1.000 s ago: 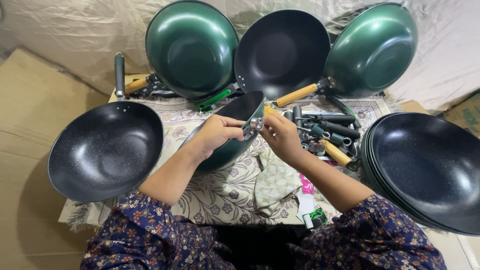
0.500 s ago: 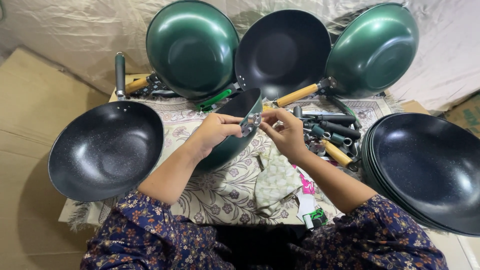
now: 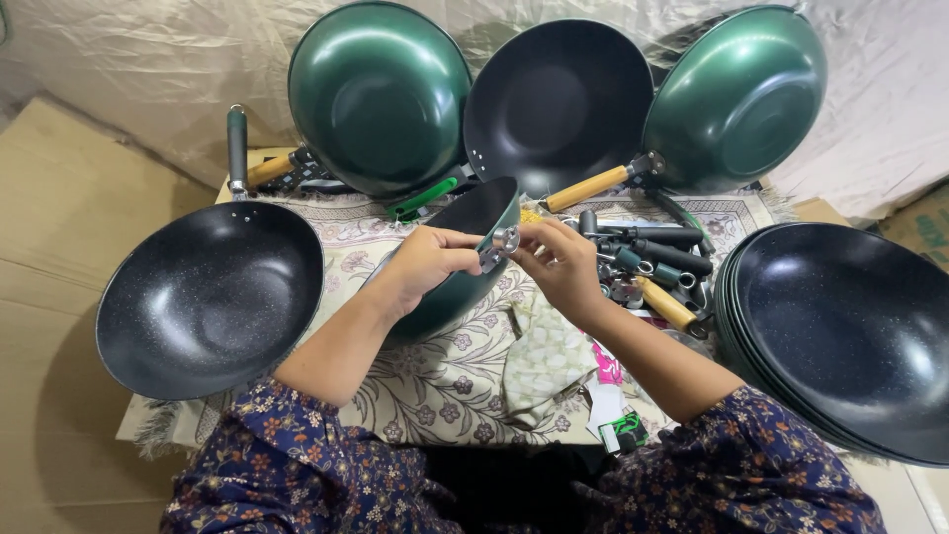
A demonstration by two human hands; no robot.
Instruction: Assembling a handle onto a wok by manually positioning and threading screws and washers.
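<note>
Green wok tilted, black inside, metal bracket at rim.

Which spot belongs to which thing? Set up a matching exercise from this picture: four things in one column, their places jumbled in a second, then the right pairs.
Things
1. green wok with no handle yet
2. single black wok
3. stack of black woks
4. loose handles

Places
A. far right of the patterned cloth
B. far left of the cloth, lying alone
C. gripped at the rim by the left hand, with the right hand at a small metal bracket
D. heaped just beyond the right hand

Pairs: 1-C, 2-B, 3-A, 4-D
</note>
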